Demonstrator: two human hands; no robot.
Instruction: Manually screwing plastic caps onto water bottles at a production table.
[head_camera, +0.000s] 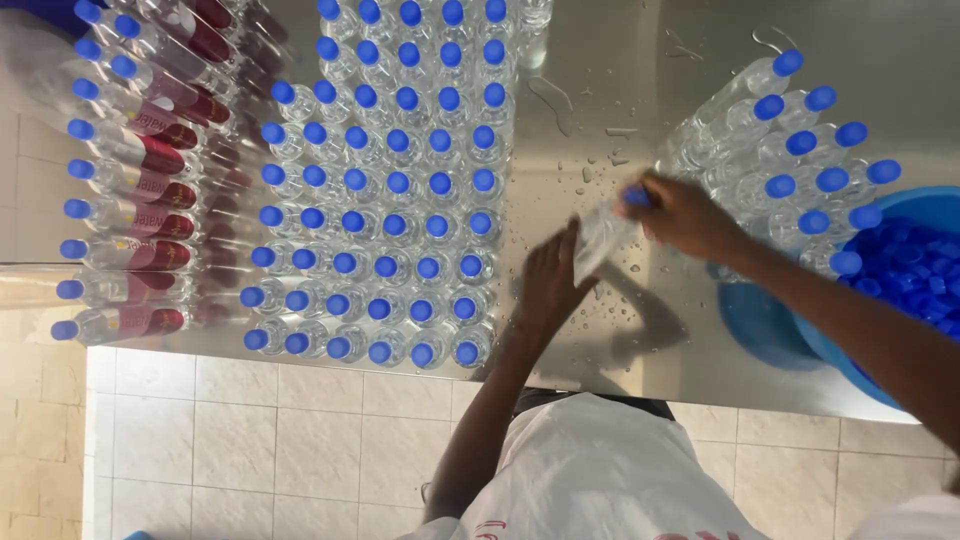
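Over a wet steel table (600, 110), both of my hands hold one clear plastic bottle (603, 238), tilted between them. My left hand (548, 285) grips its lower body. My right hand (688, 215) is closed over its top, where a blue cap (636, 196) shows at my fingertips. The bottle hangs just above the table, right of a large block of capped bottles (395, 200).
Bottles with red labels (140, 190) stand in rows at the far left. Another cluster of blue-capped bottles (790, 150) stands at the right, beside a blue basin (915, 265) full of loose blue caps. Water drops lie on the steel. Tiled floor (250, 440) lies below the table edge.
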